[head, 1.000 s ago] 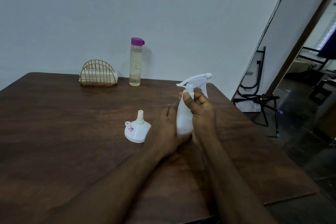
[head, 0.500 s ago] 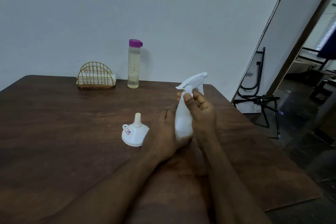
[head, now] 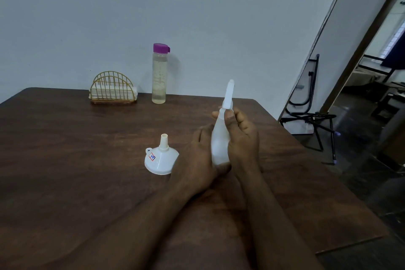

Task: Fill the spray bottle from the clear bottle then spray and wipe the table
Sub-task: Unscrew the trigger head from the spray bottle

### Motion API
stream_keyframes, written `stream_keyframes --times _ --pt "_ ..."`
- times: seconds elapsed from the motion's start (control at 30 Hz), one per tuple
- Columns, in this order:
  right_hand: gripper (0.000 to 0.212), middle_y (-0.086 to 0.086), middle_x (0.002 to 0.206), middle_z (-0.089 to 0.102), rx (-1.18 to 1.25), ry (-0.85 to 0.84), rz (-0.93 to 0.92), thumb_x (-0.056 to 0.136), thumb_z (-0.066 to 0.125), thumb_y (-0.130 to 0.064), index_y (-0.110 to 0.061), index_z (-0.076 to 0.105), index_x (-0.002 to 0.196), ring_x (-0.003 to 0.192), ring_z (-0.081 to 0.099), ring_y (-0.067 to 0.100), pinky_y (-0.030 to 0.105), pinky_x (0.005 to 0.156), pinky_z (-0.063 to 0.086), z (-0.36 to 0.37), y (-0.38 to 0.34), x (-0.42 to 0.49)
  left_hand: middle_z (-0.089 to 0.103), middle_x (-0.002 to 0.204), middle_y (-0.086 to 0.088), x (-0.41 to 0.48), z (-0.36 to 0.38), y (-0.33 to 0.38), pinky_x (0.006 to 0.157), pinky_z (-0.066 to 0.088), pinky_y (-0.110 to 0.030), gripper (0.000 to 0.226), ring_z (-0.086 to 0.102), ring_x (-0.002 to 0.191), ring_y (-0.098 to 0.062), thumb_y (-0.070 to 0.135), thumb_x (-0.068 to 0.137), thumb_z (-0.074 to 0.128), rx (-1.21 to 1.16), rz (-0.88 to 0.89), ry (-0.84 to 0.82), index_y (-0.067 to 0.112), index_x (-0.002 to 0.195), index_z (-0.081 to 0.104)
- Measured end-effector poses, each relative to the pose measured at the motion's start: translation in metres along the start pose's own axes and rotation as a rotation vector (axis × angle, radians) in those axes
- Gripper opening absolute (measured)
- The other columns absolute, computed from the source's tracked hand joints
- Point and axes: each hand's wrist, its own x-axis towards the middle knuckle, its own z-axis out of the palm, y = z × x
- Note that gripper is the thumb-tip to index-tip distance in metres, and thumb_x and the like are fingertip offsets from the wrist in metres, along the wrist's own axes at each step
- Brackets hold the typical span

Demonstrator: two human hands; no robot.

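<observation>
A white spray bottle point(head: 219, 138) stands upright on the dark wooden table point(head: 76, 160), between both my hands. My left hand point(head: 197, 160) grips its lower body from the left. My right hand point(head: 242, 136) grips it higher up, thumb and fingers curled round the neck just under the trigger head, which points away from me. The clear bottle point(head: 159, 76) with a purple cap, mostly full of pale liquid, stands at the back by the wall. A white funnel point(head: 161, 156) lies mouth-down left of my hands.
A gold wire holder with white folded cloths point(head: 112, 90) sits at the back left of the table. The table's right edge is close to my right arm. Beyond it are black metal chair frames point(head: 311, 114) and an open doorway.
The spray head has turned round on the bottle: its nozzle pointed right before and now points away from me. Both hands stayed on the bottle.
</observation>
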Motion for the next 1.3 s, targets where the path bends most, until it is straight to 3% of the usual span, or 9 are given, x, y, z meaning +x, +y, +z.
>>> stream_keyframes --times 0.1,0.23,0.43,0.57,0.67,0.87,0.97,1.17,1.3 --pt "0.035 -0.006 0.11 0.079 -0.008 0.023 -0.013 0.097 0.061 -0.055 -0.027 0.074 0.113 0.104 0.074 0.012 0.035 0.09 0.06 0.0033 -0.0026 -0.0015 0.039 0.156 0.004 0.0008 0.001 -0.0003 0.102 0.029 -0.018 0.099 0.041 0.137 -0.011 0.048 0.08 0.081 0.017 0.0 -0.003 0.024 0.159 0.027" --pt "0.047 -0.007 0.095 0.077 -0.076 0.183 -0.078 0.072 0.088 -0.056 -0.028 0.068 0.104 0.086 0.074 0.01 0.029 0.075 0.061 0.0049 -0.0043 -0.0023 0.038 0.157 0.004 0.0003 -0.0018 -0.0012 0.1 0.037 -0.022 0.107 0.042 0.137 -0.011 0.051 0.076 0.082 0.055 0.033 0.019 0.023 0.16 0.023" --pt "0.015 -0.004 0.089 0.079 0.036 0.074 -0.007 0.093 0.074 -0.045 -0.032 0.08 0.096 0.084 0.074 0.011 0.029 0.072 0.058 -0.0018 -0.0028 -0.0011 0.042 0.15 0.006 -0.0006 -0.0002 -0.0001 0.1 0.039 -0.022 0.101 0.043 0.126 -0.003 0.052 0.076 0.083 0.043 0.027 0.024 0.026 0.157 0.029" --pt "0.033 -0.001 0.099 0.078 0.03 0.024 -0.011 0.096 0.064 -0.05 -0.026 0.078 0.112 0.094 0.072 0.014 0.036 0.08 0.058 0.0008 -0.0041 -0.0036 0.044 0.148 0.007 -0.0005 -0.0013 0.0001 0.097 0.042 -0.023 0.099 0.048 0.128 -0.008 0.048 0.074 0.085 0.054 0.028 0.032 0.025 0.155 0.032" --pt "0.049 -0.006 0.108 0.076 -0.043 0.106 -0.049 0.078 0.08 -0.056 -0.028 0.069 0.117 0.1 0.073 0.017 0.036 0.083 0.06 0.0039 -0.005 -0.0045 0.042 0.153 0.004 -0.0007 -0.0031 0.0002 0.098 0.041 -0.024 0.103 0.046 0.132 -0.01 0.049 0.074 0.083 0.049 0.041 0.029 0.023 0.157 0.028" --pt "0.018 -0.006 0.099 0.079 0.02 0.085 -0.024 0.088 0.075 -0.044 -0.034 0.076 0.103 0.092 0.074 0.015 0.032 0.076 0.058 -0.0012 -0.0035 -0.003 0.042 0.15 0.007 -0.001 -0.0015 0.0001 0.095 0.038 -0.022 0.105 0.047 0.129 -0.008 0.055 0.073 0.083 0.054 0.011 0.01 0.027 0.156 0.026" --pt "0.031 0.001 0.106 0.078 0.077 0.018 0.005 0.094 0.065 -0.044 -0.025 0.077 0.115 0.101 0.073 0.023 0.045 0.084 0.059 -0.0007 -0.0045 -0.0045 0.043 0.148 0.009 -0.0013 -0.0023 0.0003 0.093 0.042 -0.023 0.102 0.049 0.126 -0.008 0.056 0.072 0.083 0.057 0.022 0.022 0.03 0.154 0.028" --pt "0.042 -0.006 0.11 0.075 -0.065 0.164 -0.069 0.078 0.09 -0.037 -0.032 0.067 0.113 0.099 0.073 0.02 0.049 0.087 0.061 0.003 -0.0057 -0.0044 0.036 0.159 0.003 -0.0005 -0.0035 0.0025 0.103 0.032 -0.022 0.11 0.04 0.139 -0.012 0.054 0.075 0.083 0.061 0.011 -0.008 0.025 0.16 0.02" --pt "0.031 0.004 0.116 0.077 0.092 0.087 -0.043 0.092 0.071 -0.034 -0.02 0.064 0.119 0.109 0.073 0.023 0.044 0.091 0.058 0.0012 -0.005 -0.0048 0.039 0.157 -0.001 -0.0014 -0.002 0.0052 0.106 0.03 -0.023 0.105 0.04 0.139 -0.015 0.052 0.077 0.084 0.042 -0.004 -0.006 0.02 0.159 0.026"
